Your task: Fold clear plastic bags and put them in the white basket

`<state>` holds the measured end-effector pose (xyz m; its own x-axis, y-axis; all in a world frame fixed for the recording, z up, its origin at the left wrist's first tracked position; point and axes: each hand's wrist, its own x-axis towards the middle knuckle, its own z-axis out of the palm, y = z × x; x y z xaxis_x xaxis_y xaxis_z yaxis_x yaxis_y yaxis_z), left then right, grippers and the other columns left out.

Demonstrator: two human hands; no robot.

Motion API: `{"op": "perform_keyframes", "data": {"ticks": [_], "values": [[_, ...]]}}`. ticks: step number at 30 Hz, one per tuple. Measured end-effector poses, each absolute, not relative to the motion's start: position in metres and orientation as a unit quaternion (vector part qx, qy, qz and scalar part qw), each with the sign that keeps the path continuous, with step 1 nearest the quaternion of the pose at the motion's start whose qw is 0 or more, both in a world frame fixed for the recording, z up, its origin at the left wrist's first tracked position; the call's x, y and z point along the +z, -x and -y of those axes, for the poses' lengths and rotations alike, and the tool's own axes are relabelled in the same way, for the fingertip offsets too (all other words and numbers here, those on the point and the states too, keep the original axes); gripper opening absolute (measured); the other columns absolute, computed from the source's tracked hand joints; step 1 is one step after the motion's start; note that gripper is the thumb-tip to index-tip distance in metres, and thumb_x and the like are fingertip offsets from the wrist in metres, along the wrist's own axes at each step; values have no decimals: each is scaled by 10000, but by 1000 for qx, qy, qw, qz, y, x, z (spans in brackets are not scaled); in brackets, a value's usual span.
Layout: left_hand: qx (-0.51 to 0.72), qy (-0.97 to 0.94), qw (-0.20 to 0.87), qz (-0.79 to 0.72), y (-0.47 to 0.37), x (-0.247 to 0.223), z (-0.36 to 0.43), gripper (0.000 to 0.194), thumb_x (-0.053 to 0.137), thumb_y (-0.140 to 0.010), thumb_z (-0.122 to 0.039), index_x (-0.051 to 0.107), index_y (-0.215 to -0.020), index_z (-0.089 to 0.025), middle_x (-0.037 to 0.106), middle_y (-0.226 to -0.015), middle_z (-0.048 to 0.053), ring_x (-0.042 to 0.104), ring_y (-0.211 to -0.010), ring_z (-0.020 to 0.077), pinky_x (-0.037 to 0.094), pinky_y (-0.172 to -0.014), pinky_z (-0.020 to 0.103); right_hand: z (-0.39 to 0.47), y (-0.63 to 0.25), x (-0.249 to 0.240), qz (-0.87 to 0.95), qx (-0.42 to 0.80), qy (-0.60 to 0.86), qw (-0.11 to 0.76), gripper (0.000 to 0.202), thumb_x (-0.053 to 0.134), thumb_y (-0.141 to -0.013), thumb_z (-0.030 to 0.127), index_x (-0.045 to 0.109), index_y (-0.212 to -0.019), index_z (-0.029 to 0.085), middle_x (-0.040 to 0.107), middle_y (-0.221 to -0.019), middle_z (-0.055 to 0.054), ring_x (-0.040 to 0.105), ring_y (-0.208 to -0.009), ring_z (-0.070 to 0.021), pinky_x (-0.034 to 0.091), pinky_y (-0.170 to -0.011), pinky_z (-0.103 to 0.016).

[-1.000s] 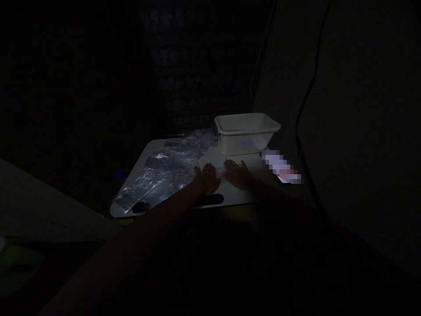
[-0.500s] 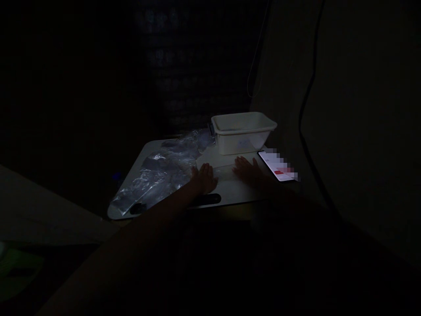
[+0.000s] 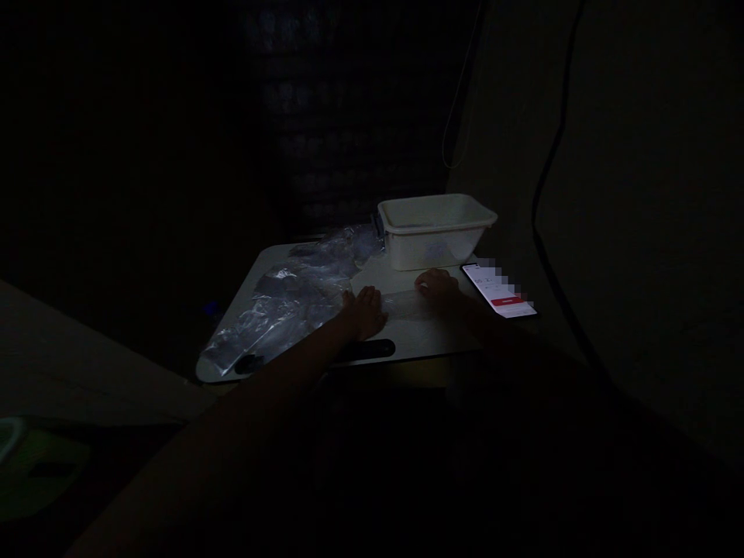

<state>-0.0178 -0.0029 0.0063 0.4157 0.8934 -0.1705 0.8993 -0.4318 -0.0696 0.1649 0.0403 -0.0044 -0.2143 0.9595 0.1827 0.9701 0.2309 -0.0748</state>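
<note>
A clear plastic bag lies flattened on the white table between my two hands. My left hand is open, its palm pressed down at the left end of this bag. At the bag's right end, my right hand has its fingers curled in and closed at the bag's edge. Dim light hides the fine detail of that grip. Left of my left hand, a loose heap of crinkled clear plastic bags covers much of the tabletop.
Behind my hands stands a white plastic tub at the table's back right. A lit phone lies at the right edge. Near the front edge is a dark slot. A black cable hangs along the right wall.
My right hand has gone from lying flat with fingers spread to curled at the bag's right end. My left hand stays flat. The view has shifted slightly.
</note>
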Motion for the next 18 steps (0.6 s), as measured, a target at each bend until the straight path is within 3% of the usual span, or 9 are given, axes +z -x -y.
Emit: {"op": "perform_keyframes", "data": {"ticks": [5, 9, 15, 18], "values": [[-74, -856, 23, -510, 23, 10, 2, 554, 214, -775, -398, 189, -1221, -70, 197, -1294, 159, 129, -1188, 244, 128, -891, 504, -46, -159, -10, 769, -11, 633, 94, 219, 379, -717, 270, 576, -785, 202, 519, -951, -86, 424, -911, -226, 370, -711, -364], [-27, -864, 46, -500, 24, 17, 1, 551, 346, -714, -460, 319, -1140, -113, 339, -1219, 153, 281, -1116, 260, 225, -844, 495, -47, -158, -8, 781, -29, 617, 89, 231, 378, -717, 275, 580, -785, 187, 504, -969, -108, 408, -924, -246, 365, -710, -380], [104, -829, 137, -533, 22, 19, -14, 307, 376, -723, -357, 535, -881, -147, 571, -899, 72, 508, -827, 187, 375, -684, 277, -35, -152, 12, 824, -57, 545, 140, 214, 369, -738, 259, 568, -780, 192, 469, -1050, -83, 357, -991, -222, 312, -771, -353], [168, -794, 234, -535, 21, 18, -23, 187, 443, -674, -265, 578, -637, -141, 564, -582, 0, 510, -592, 122, 357, -542, 197, -29, -147, 22, 841, -65, 504, 186, 186, 389, -734, 255, 557, -785, 194, 434, -1106, -73, 316, -1044, -217, 275, -811, -361]]}}
